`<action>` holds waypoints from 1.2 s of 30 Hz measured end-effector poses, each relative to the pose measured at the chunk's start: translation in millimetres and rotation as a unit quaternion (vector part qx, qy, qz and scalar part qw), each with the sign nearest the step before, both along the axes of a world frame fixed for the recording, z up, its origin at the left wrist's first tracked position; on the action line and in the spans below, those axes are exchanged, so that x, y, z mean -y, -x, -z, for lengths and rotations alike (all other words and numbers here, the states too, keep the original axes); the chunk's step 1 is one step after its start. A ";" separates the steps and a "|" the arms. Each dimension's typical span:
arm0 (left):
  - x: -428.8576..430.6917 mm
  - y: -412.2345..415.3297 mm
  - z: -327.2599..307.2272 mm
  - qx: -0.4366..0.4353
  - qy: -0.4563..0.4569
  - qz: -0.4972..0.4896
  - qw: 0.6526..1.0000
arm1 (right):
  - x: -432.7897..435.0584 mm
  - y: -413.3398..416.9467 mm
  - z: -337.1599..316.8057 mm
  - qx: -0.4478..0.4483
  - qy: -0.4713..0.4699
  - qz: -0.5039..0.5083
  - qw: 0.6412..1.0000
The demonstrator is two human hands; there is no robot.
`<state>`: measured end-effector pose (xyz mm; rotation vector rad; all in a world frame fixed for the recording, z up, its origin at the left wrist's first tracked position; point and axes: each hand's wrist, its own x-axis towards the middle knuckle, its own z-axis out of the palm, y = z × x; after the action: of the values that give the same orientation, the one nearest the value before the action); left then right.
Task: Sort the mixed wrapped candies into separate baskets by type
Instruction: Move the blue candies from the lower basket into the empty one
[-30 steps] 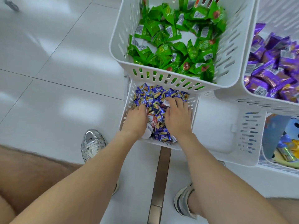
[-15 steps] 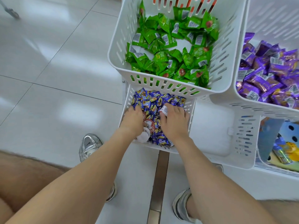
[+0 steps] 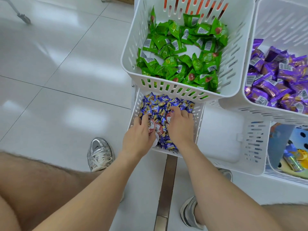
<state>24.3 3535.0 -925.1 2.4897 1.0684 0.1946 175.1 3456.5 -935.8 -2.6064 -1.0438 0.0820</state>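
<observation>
A low white basket (image 3: 198, 116) holds a heap of blue wrapped candies (image 3: 158, 104) mixed with small jelly cups with red-and-white lids (image 3: 158, 129). My left hand (image 3: 137, 140) reaches into its near left part and grips two of these cups, with a white cup bottom showing under the palm. My right hand (image 3: 180, 129) digs into the heap beside it, its fingers curled at another red-lidded cup (image 3: 168, 117). Above, a white basket (image 3: 166, 84) holds green candies (image 3: 180, 47). To the right, another basket (image 3: 233, 104) holds purple candies (image 3: 275, 80).
The baskets sit on a tiered white rack. A lower right basket (image 3: 266, 165) holds colourful packets (image 3: 293, 162). My silver shoe (image 3: 100, 154) and other shoe (image 3: 190, 212) stand on the white tiled floor, with a metal floor strip (image 3: 166, 189) between them.
The view has tilted upward a little. My left hand has gathered the red-lidded cups into its grip. My right hand has shifted slightly right within the blue candies.
</observation>
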 end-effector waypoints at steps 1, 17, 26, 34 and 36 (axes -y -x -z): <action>1.3 1.5 3.3 0.006 0.014 -0.008 1.000 | -5.2 3.4 -2.0 -0.027 -0.014 -0.026 0.999; -19.1 8.9 13.4 -0.024 -0.175 -0.077 0.981 | -92.3 -15.9 10.2 -0.010 0.076 -0.213 0.974; -27.3 32.0 33.8 0.057 -0.080 -0.054 0.994 | -114.8 -37.9 26.3 0.033 0.213 -0.322 0.922; -31.3 18.4 24.4 0.060 -0.078 -0.068 0.993 | -70.0 -38.7 24.4 0.063 0.205 -0.362 0.907; -32.7 10.0 22.3 0.051 -0.092 -0.072 0.992 | -62.7 -42.7 20.5 0.049 0.184 -0.347 0.918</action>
<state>14.2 3567.7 -947.4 2.5306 1.2363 0.4777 217.8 3519.2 -956.2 -2.4086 -2.1230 0.3445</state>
